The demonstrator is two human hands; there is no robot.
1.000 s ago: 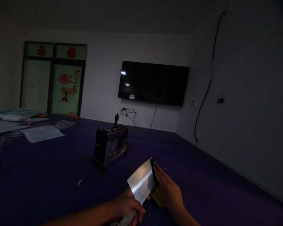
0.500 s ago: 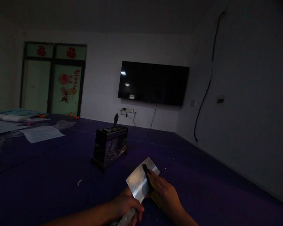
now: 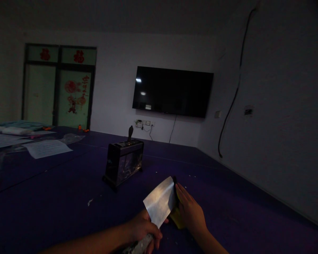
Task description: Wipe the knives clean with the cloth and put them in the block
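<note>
My left hand (image 3: pixel 144 229) is closed round the pale handle of a broad cleaver, its shiny blade (image 3: pixel 159 201) raised and tilted toward me over the purple table (image 3: pixel 55 197). My right hand (image 3: pixel 190 211) presses a yellow sponge with a dark face (image 3: pixel 177 215) against the blade's far right edge, fingers stretched along it. Beyond the blade stands a dark knife block (image 3: pixel 124 161) with one black handle sticking up from its top.
Sheets of paper (image 3: pixel 46 148) and clear plastic lie at the table's far left. A dark television (image 3: pixel 172 91) hangs on the white back wall above sockets and cables. A door with red paper cut-outs (image 3: pixel 58 88) is at the left. Small white crumbs dot the tabletop.
My right hand slid the sponge down onto the middle of the blade half a second ago, then back up to its far right edge. The left hand kept its grip.
</note>
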